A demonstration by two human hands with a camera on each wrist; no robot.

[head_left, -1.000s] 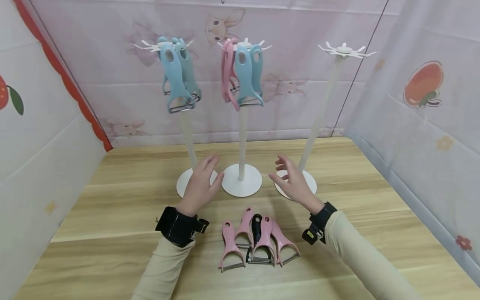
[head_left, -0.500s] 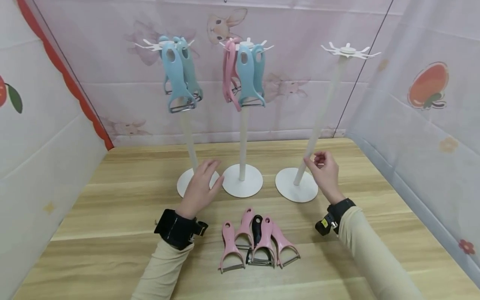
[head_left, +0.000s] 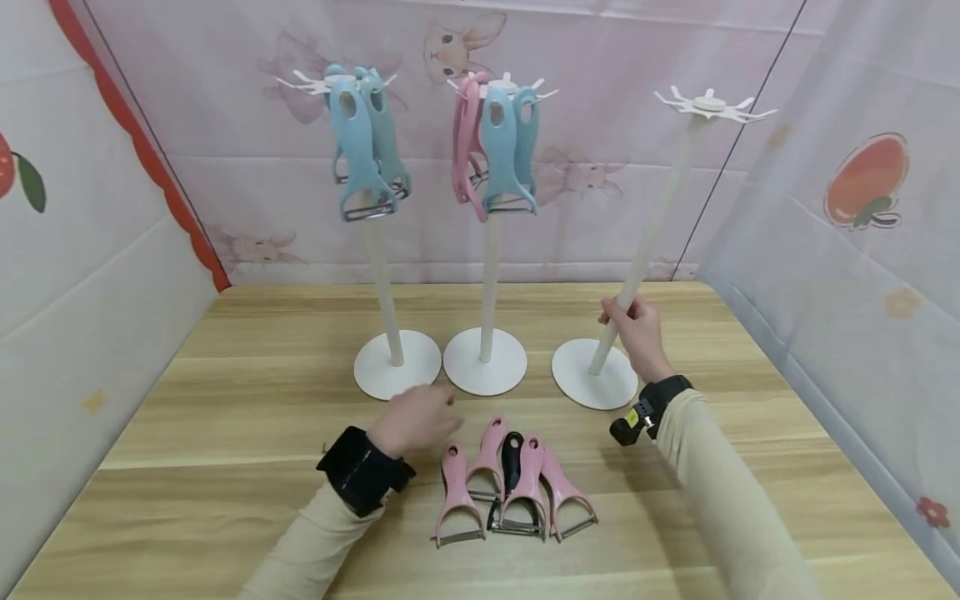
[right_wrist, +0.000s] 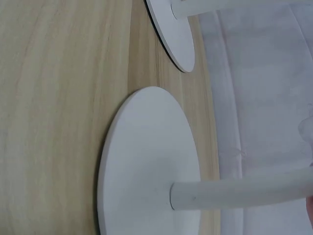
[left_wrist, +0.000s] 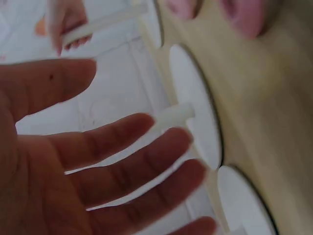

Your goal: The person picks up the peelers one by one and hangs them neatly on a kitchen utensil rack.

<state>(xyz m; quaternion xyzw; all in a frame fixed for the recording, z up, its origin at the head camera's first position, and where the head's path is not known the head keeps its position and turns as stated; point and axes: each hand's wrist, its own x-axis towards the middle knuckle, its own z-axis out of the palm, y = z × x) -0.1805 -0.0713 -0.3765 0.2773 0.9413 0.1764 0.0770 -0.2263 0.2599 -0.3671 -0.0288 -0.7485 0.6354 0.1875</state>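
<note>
My right hand (head_left: 640,333) grips the white pole of the right stand (head_left: 656,223), low above its round base (right_wrist: 146,161). That stand's hooks hold nothing. My left hand (head_left: 417,419) hovers just behind and left of a group of peelers, its fingers loosely extended (left_wrist: 142,166) and holding nothing. Several pink peelers (head_left: 456,483) and one black peeler (head_left: 512,454) lie on the table, partly overlapping. Blue peelers (head_left: 352,137) hang on the left stand (head_left: 384,283). Pink peelers (head_left: 467,142) and blue peelers (head_left: 498,137) hang on the middle stand (head_left: 489,283).
The three stands stand in a row on the wooden table (head_left: 247,400). The bases of the left and middle stands are close together. A printed curtain (head_left: 585,217) hangs behind the table, and more fabric lines both sides.
My right hand has moved right around the right stand and now grips its pole. My left hand has come back from the left stand's base toward the peelers.
</note>
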